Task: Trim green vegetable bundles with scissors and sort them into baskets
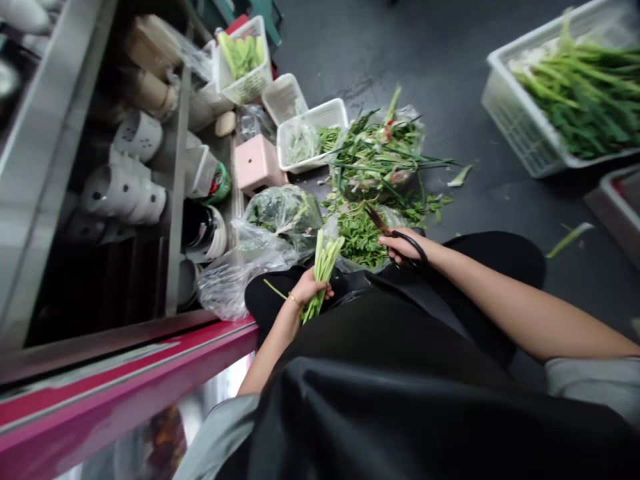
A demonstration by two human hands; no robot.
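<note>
My left hand is closed round a bundle of pale green stalks, held upright over my lap. In my right hand is a pair of scissors with dark handles and brownish blades pointing up and left, away from the stalks. Just beyond the scissors lies a heap of cut green leaves on clear plastic. A plastic bag of greens rests past my left hand. Farther out sits a pile of long green trimmings with a bit of red in it.
White baskets hold long green onions at right and pale vegetables at far left. A pink stool stands beside a white tub with cut greens. Metal shelving with white containers borders my left. Scraps lie on the dark floor.
</note>
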